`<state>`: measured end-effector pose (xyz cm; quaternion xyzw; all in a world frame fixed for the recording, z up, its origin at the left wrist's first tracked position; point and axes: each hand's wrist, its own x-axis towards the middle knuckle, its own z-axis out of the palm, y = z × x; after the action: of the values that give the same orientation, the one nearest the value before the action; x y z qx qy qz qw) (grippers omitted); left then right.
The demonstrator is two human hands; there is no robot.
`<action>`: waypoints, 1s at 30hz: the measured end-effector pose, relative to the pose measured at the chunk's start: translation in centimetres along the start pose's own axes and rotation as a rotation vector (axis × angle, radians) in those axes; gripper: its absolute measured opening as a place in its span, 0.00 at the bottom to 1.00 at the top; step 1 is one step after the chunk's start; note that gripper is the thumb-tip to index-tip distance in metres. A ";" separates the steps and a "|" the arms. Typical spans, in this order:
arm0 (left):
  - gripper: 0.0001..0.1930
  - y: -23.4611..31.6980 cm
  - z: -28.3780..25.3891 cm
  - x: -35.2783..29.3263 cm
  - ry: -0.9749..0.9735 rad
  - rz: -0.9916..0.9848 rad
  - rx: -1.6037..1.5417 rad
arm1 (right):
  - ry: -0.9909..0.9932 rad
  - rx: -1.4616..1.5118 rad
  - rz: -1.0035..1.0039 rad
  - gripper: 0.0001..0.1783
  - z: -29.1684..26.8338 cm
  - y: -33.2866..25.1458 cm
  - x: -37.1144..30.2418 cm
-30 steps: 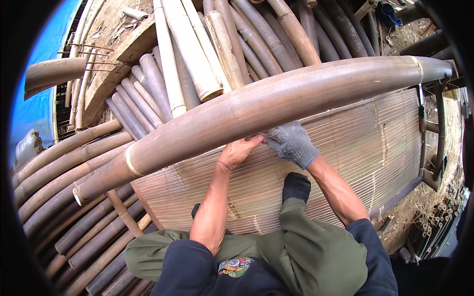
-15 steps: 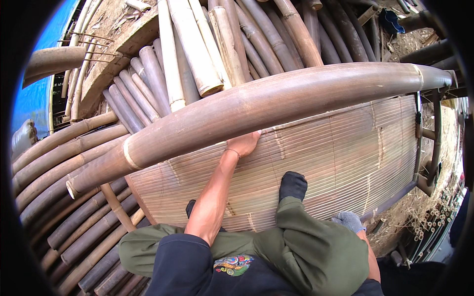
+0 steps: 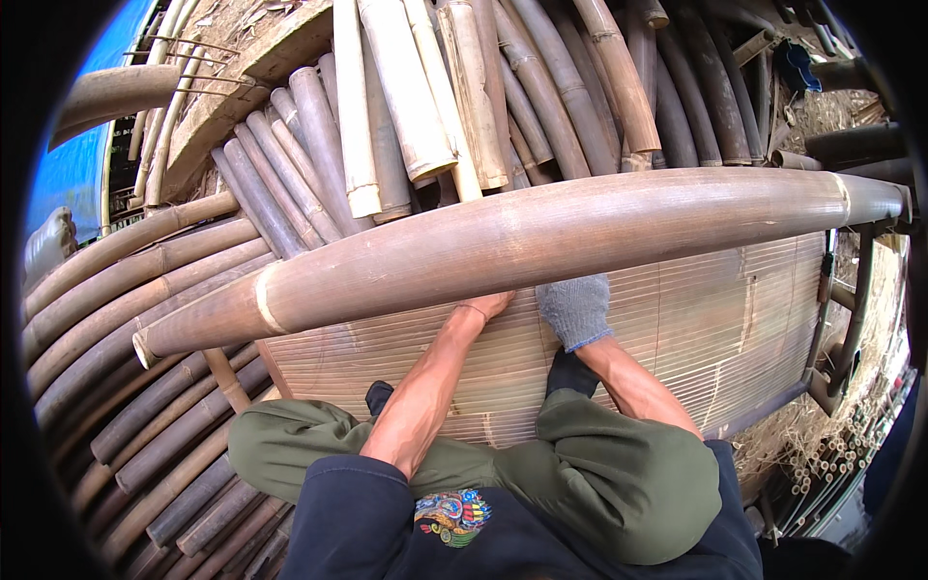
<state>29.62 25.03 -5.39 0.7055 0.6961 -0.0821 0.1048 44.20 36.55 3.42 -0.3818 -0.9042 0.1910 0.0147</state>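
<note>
Since the thick bamboo pole (image 3: 541, 246) lay crosswise on the woven bamboo mat (image 3: 696, 329) & looked heavy, stiff, smooth-skinned, bare left hand (image 3: 486, 304) & gloved right hand (image 3: 575, 307) pressed its near underside mid-length, fingers hidden, so grip couldn't be told.

- We cannot see the fingers of our left hand (image 3: 486, 304); they slip under the big bamboo pole (image 3: 522, 253), so their grip stays unknown.
- The gloved right hand (image 3: 576, 307) also loses its fingertips beneath the same pole.
- The woven bamboo mat (image 3: 715, 324) is covered along its upper edge by the pole, and by our knees lower down.
- The stacked bamboo culms (image 3: 541, 87) run out past the top rim, their far ends cut off.
- The blue object (image 3: 795, 68) at the upper right is too small for us to identify.
</note>
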 end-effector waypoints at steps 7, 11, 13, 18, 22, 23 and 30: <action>0.24 0.6 1.0 0.1 -0.061 0.308 0.810 | -0.524 0.454 0.081 0.12 -0.9 3.3 0.4; 0.23 -0.3 0.7 0.3 -0.017 0.289 0.660 | -0.717 0.623 0.182 0.15 -8.6 1.6 1.4; 0.23 0.4 0.0 1.1 -0.083 0.318 0.714 | -0.206 0.363 -0.413 0.18 -9.9 2.7 0.3; 0.21 -0.7 0.4 0.9 -0.173 0.228 0.489 | -0.360 0.892 -0.113 0.10 -14.5 3.1 0.8; 0.21 0.1 0.0 1.6 -0.097 0.148 0.220 | -0.178 0.400 -0.147 0.08 -10.0 5.6 1.2; 0.21 0.4 -0.6 1.4 -0.112 0.158 0.263 | -0.177 -0.120 -0.343 0.09 -8.7 6.9 0.9; 0.24 0.5 -5.1 2.2 -0.120 -0.332 -0.788 | -0.292 0.411 -0.494 0.12 -0.1 1.1 -5.8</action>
<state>30.05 28.47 -1.04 0.4839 0.7711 0.1332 0.3919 49.11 33.28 3.82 -0.1091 -0.9046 0.4120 0.0076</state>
